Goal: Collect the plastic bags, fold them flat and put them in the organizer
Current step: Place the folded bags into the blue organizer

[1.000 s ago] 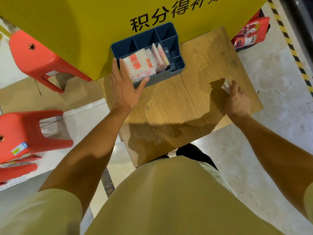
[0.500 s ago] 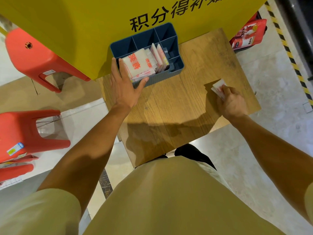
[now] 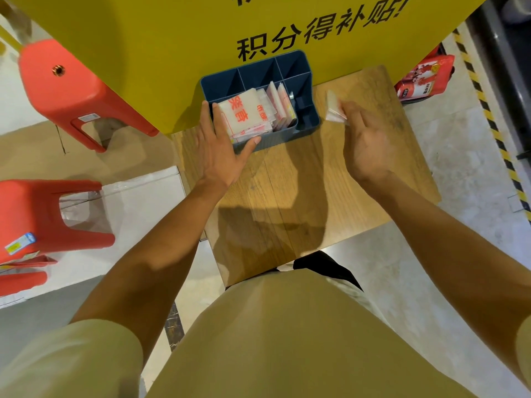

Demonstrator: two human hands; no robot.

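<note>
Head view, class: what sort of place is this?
Probably a shop or promotion stand: a yellow board printed with a points-subsidy slogan, red plastic stools, and hazard-striped flooring.

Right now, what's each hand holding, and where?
Right hand pinches a folded plastic bag at its near edge. Left hand braces the organizer, fingers straight.

Wooden tabletop as landmark, light grain, shadowed near its close edge. Yellow sign board with black Chinese characters stands along tabletop's far edge. Red plastic stool left of tabletop, tipped, sticker on leg. Second red plastic stool nearer, further left, blue-yellow label. Red printed package off tabletop's far right corner. Black-yellow hazard tape on floor right of tabletop.
</note>
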